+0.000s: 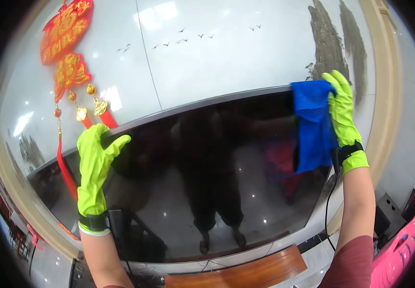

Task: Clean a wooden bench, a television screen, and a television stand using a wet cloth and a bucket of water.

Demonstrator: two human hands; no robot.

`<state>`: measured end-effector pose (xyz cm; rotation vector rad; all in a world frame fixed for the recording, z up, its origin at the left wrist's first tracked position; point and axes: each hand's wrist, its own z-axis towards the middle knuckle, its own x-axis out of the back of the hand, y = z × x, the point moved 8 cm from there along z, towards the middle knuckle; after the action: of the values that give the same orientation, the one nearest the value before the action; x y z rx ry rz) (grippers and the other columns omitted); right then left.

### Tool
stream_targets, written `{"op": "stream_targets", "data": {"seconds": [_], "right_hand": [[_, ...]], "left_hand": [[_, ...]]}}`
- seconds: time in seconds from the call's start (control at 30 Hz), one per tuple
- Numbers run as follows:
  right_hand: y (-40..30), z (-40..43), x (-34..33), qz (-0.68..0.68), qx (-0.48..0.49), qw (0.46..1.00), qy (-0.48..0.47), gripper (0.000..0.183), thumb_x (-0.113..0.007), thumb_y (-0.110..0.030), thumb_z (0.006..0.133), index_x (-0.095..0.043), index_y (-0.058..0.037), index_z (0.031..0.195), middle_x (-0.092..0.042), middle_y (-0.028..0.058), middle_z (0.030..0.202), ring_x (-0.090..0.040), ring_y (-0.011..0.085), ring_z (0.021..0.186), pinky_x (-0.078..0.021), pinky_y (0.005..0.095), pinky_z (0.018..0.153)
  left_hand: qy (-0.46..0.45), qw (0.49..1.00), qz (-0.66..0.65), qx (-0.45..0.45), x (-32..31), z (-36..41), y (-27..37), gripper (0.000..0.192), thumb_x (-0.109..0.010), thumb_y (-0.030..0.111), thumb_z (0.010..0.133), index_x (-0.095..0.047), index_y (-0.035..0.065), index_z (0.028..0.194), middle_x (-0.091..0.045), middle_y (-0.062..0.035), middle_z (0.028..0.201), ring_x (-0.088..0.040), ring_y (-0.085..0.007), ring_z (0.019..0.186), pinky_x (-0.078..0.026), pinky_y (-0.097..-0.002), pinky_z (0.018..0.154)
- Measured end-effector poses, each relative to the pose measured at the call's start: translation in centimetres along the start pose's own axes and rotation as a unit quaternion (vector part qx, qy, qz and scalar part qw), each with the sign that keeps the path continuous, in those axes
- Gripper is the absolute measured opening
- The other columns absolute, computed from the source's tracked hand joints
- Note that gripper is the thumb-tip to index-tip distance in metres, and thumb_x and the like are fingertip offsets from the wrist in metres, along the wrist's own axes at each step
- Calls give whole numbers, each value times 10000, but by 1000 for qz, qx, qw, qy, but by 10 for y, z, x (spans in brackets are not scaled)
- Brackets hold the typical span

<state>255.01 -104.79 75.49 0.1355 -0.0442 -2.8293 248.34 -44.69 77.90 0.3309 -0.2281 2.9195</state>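
A large flat-screen television (207, 169) is before me, its dark glossy screen reflecting a standing figure. My left hand (96, 158), in a lime-green rubber glove, grips the top frame on the left, with the thumb in front and the fingertips hidden behind the edge. At the top right corner, my right hand (341, 104), gloved alike, holds a blue cloth (312, 126). The cloth is draped over the frame and hangs down the front of the screen. A black strap circles each glove's cuff.
Red and gold hanging ornaments (67, 32) dangle at the left, a red tassel (65, 169) crossing the screen beside my left hand. Behind is a glossy wall panel (207, 61) with painted birds. A wooden surface (243, 268) lies below, and a pink plastic object (402, 248) stands at lower right.
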Motion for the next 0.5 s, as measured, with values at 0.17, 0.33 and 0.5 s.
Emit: {"op": "stream_targets", "data": {"seconds": [0.17,0.33,0.5], "right_hand": [[15,-15,13,-2,23,994,107,523,-575,125,867,-683,-128,1312,-645,103,1288,-579,259,1224,-443,350,1070],[26,-40,21,73,-28,982,171,580,-475,158,819,-677,-68,1315,-678,85,1312,-625,234,1149,-432,327,1072],[-94,-74,-2,-39,97,976,194,667,-490,111,690,-724,-120,1270,-741,74,1150,-609,244,999,-457,366,984]], "left_hand": [[-24,998,-20,47,5,1,-3,534,-886,413,696,-635,-20,882,-617,-179,784,-585,-389,819,-448,-455,763],[-97,982,-104,126,-2,1,-2,519,-854,394,768,-669,-39,986,-664,-190,889,-612,-357,882,-472,-441,828],[-34,992,-106,64,-5,5,4,493,-820,350,821,-683,-53,1071,-684,-200,927,-645,-355,888,-504,-417,826]]}}
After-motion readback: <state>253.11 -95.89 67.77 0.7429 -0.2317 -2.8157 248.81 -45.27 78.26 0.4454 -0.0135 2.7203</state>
